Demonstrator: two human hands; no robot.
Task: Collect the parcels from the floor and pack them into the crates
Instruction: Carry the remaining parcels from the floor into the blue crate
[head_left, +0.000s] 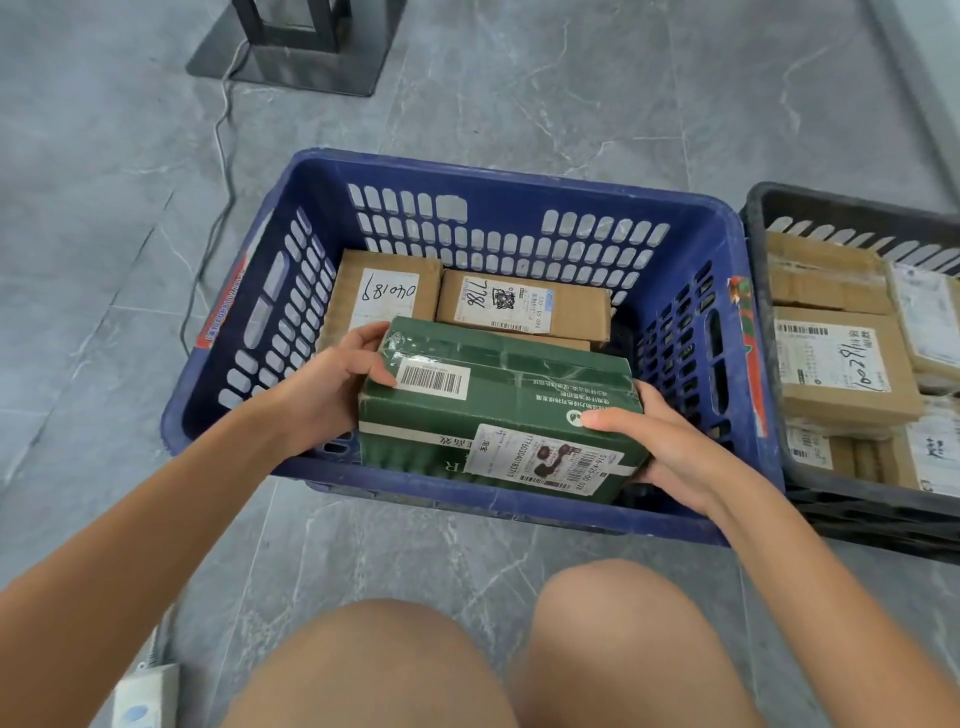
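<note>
Both my hands were on the green parcel (498, 410), holding it over the near half of the blue crate (691, 218). Left hand (332, 384) gripped its left end, thumb curled onto the top face just beside the barcode sticker (431, 381), fingers wrapped round the far corner. Right hand (670, 441) gripped the right end, thumb pressed on the near face, other fingers curled under and behind. Couldn't tell whether the parcel was resting on anything below or fully carried. It sat tilted, near face toward me, shipping label (550, 460) on that face.

Behind it in the blue crate: two brown cardboard parcels side by side against the far wall. Left one (384, 288) had a white label with handwritten digits, right one (524, 306) a printed label with a barcode. Edge of another brown parcel showed just beyond the green one.

Black crate (841, 208) stood touching the blue one on its right side, packed with brown labelled parcels (836, 364).

Grey marble-look floor (571, 104). Black stand base (291, 52) at top left with a cable (218, 171) trailing from it. My bare knees were at the bottom of the view.
</note>
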